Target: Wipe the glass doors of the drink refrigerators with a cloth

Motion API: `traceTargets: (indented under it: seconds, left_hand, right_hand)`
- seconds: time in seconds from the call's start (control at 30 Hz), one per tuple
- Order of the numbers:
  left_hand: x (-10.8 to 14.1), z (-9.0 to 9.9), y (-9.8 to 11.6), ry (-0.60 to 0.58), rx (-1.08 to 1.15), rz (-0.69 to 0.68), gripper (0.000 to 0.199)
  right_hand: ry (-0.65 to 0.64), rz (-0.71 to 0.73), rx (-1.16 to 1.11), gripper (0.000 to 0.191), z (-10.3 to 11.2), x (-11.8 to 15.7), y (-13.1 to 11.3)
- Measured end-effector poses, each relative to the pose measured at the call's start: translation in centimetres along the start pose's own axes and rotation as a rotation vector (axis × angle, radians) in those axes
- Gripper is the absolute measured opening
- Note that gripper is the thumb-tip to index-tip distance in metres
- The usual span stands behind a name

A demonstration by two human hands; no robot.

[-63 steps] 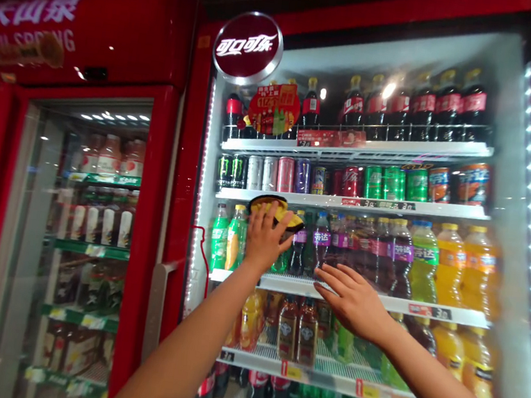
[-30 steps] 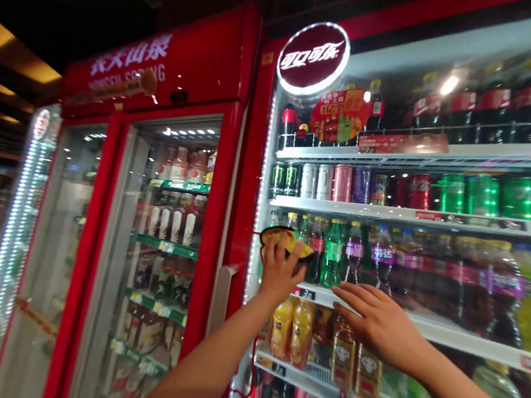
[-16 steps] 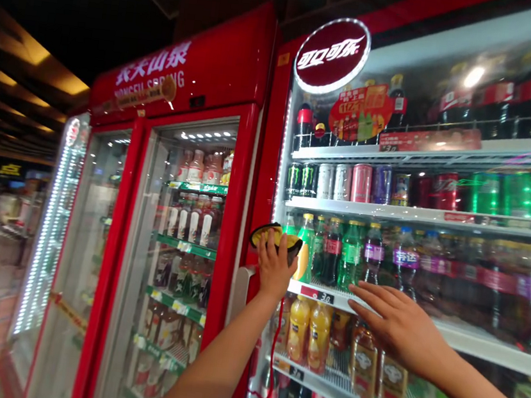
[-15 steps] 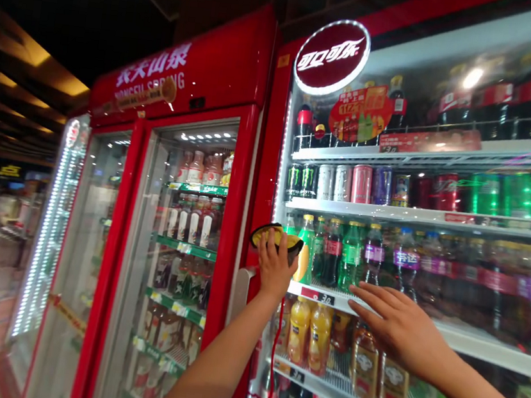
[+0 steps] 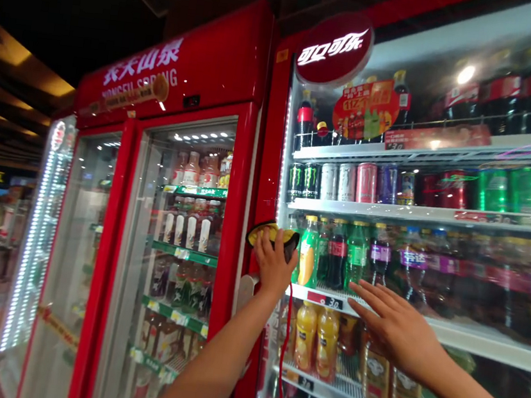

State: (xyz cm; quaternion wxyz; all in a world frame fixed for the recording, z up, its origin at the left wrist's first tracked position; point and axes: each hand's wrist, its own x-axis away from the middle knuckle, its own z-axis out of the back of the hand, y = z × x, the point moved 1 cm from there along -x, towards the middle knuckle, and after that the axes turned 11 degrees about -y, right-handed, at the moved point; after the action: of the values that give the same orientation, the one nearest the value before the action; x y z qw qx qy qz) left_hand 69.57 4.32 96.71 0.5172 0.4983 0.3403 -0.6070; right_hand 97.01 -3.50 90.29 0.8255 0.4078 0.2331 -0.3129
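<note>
My left hand point(image 5: 274, 261) reaches up to the red door frame of a drinks fridge. Its fingers press over a yellow cleaning cloth point(image 5: 254, 233) with a dark edge, bunched against the frame and the glass. A thin red cord point(image 5: 287, 331) hangs below that hand; where its top end goes is hidden. My right hand point(image 5: 395, 325) is open, fingers stretched forward, in front of the glass door near the middle shelf. It holds nothing, and I cannot tell whether its fingertips touch the glass.
Behind the glass stand rows of bottles and cans, among them yellow juice bottles point(image 5: 305, 339) and green cans point(image 5: 492, 188). A grey door handle point(image 5: 247, 292) juts out below my left hand. To the left stands a second red fridge point(image 5: 236, 221) with glass doors.
The view has shifted slightly, with the fridges sitting a little differently in it. Both hands keep nearly the same places, the left still on the cloth at the door frame.
</note>
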Motion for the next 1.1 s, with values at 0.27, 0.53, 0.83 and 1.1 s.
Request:
traceTargets:
  seconds: [0.27,0.53,0.83,1.1]
  left_hand:
    - [-10.8,2.6,1.1,-0.045,0.015,-0.045,0.059]
    - [3.4,-0.5,2.0,0.02,0.171,0.217,0.058]
    - [-5.5,0.1,4.6,0.11,0.183,0.22,0.058]
    - [4.4,-0.2,-0.1,-0.228,0.059,-0.596,0.059]
  right_hand:
    - [-0.006,0.01,0.016,0.049,1.2,-0.4,0.4]
    - [-0.044,0.006,0.014,0.04,0.8,1.3,-0.7]
    - [-0.041,-0.083,-0.003,0.046,0.9,2.1,0.6]
    - [-0.083,-0.026,0.017,0.039,1.8,3.1,1.0]
